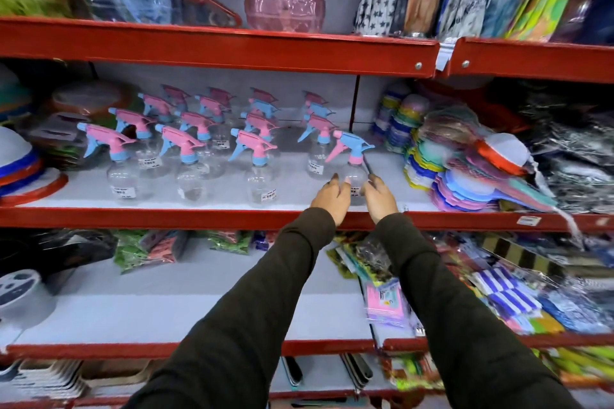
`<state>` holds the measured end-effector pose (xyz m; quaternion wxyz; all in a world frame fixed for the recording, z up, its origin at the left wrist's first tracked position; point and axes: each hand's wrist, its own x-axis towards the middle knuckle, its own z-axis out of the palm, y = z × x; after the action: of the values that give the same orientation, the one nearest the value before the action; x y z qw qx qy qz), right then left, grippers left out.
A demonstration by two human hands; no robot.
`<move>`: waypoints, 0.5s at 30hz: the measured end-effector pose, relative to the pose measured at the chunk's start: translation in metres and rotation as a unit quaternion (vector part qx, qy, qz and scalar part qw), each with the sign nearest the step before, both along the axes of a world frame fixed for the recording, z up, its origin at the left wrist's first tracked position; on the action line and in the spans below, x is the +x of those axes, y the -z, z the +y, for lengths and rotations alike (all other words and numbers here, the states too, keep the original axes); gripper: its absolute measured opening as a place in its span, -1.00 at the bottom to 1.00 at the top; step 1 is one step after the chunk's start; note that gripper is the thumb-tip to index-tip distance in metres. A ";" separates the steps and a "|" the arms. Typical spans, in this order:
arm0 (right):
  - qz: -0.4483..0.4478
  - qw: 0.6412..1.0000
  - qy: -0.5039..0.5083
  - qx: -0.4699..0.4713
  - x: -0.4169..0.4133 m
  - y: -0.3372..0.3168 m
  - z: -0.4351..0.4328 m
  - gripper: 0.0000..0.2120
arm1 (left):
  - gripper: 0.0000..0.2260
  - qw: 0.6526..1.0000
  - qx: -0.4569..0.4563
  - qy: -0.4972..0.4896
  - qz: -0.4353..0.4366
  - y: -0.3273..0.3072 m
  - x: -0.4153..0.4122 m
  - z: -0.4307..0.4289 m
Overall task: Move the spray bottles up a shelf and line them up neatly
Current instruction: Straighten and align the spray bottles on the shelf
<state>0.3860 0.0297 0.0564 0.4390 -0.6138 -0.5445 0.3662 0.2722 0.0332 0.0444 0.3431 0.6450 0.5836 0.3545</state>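
Several clear spray bottles [255,173] with pink and blue trigger heads stand in rows on the middle shelf [159,216]. At the front right of the rows stands a spray bottle [353,147] with a blue head and pink trigger. My left hand [330,197] presses its left side and my right hand [379,196] its right side, so the fingers cup the clear body between them. The bottle is upright with its base on or just above the shelf board. Both arms are in dark sleeves.
Stacks of coloured plastic items [442,176] lie right of the bottles, and bowls and lids [30,173] sit at the left. The red rail of the upper shelf [216,46] runs above, carrying jugs. The lower shelf [199,309] holds packaged goods at its back and right.
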 end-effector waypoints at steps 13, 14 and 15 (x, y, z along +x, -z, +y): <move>0.006 0.998 -0.056 0.021 -0.033 0.006 0.001 -0.49 | -0.50 0.998 0.033 -0.059 -0.015 0.003 -0.033 -0.010; 0.004 0.998 -0.060 0.014 -0.034 0.006 0.000 -0.49 | -0.51 0.998 0.027 -0.058 -0.014 0.003 -0.035 -0.011; 0.003 0.998 -0.063 0.012 -0.034 0.008 0.000 -0.48 | -0.51 0.998 0.023 -0.056 -0.013 0.004 -0.036 -0.012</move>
<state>0.3523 0.0299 0.0488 0.4240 -0.5720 -0.5853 0.3880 0.2360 0.0217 0.0408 0.3150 0.6141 0.6062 0.3952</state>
